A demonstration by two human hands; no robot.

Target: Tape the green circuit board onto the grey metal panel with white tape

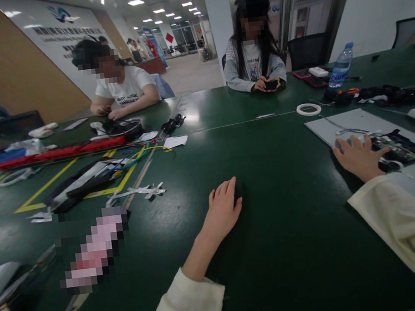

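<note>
My left hand [223, 208] is over the dark green tabletop [279, 247], palm down with its fingers stretched out and nothing in it. To the right, my right hand [361, 159] spreads its fingers at the left edge of a white board [343, 119]. Its thumb points towards a black device with a bare circuit board [399, 148] lying on that board. Grey cable [352, 130] runs just beyond the fingertips. Whether the fingers touch a greyish thing under them, I cannot tell.
A roll of white tape [308, 109], a water bottle [341, 66] and black gear [374, 94] lie beyond the board. On the left are a blurred pink item [97, 247], tape strips [147, 190], a black pouch [78, 184] and wires. Two people [124, 90] sit opposite.
</note>
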